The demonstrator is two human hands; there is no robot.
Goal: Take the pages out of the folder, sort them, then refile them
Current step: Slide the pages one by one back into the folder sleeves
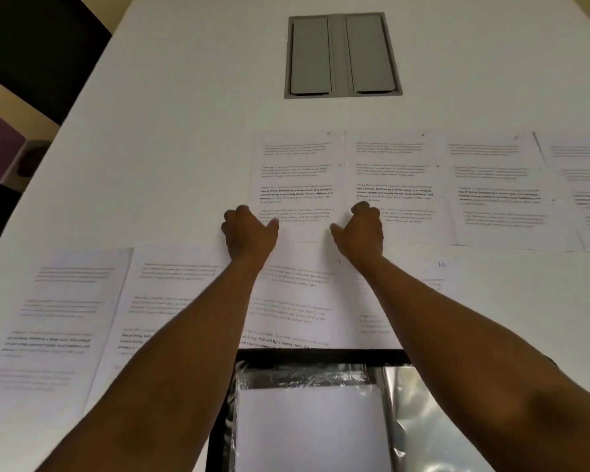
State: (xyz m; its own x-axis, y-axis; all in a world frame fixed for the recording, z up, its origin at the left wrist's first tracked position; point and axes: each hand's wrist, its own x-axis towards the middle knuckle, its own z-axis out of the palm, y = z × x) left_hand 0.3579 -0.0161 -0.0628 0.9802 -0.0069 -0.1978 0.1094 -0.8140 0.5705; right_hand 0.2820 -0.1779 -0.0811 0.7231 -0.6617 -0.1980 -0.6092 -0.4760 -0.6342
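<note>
Left hand (249, 229) and right hand (360, 229), fingers curled, pinch the lower edge of one far-row page (295, 185). Four pages form the far row, four the near. Open folder (307, 413) lies nearest on the table (184, 114).

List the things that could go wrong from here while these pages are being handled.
1. Both hands, left hand and right hand, work the far-row page, whose edge meets the next page; sliding one may drag the other.
2. The forearms cross the near-row page and could sweep it out of position.
3. The open folder lies under the arms at the table edge; a pull-back might nudge it or crease its plastic sleeve.
</note>
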